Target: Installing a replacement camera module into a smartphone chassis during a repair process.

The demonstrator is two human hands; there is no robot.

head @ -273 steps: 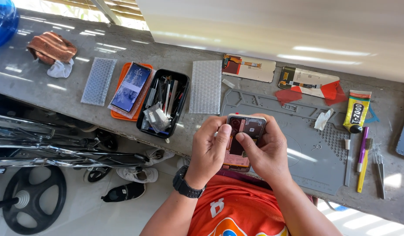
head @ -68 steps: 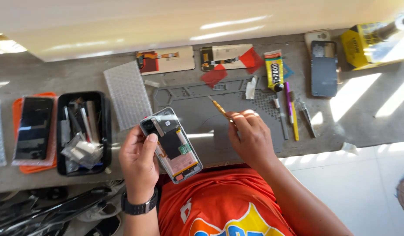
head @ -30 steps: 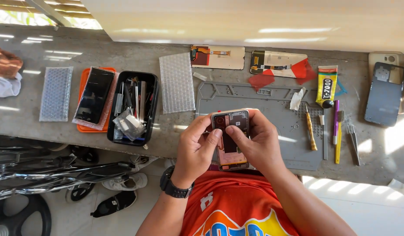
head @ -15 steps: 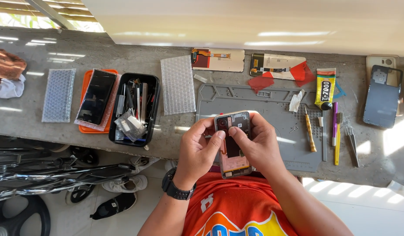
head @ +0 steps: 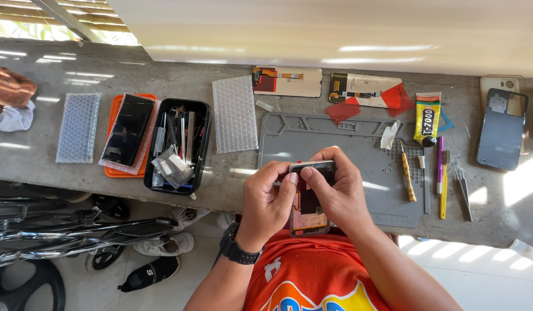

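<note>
Both hands hold an opened phone (head: 308, 201) upright over the near edge of the grey mat (head: 358, 173) on the bench (head: 232, 178). The left hand (head: 266, 204) grips its left side, thumb pressed at the top corner; the right hand (head: 335, 193) is closed around the right side, thumb on the top edge too. The back is already off and the inner parts show, so the work looks midway: the phone remains open and unassembled. A blue back cover (head: 501, 129) lies far right, a glue tube (head: 426, 121) and tools (head: 442, 178) just right of the mat, a black tray (head: 177, 147) to the left.
</note>
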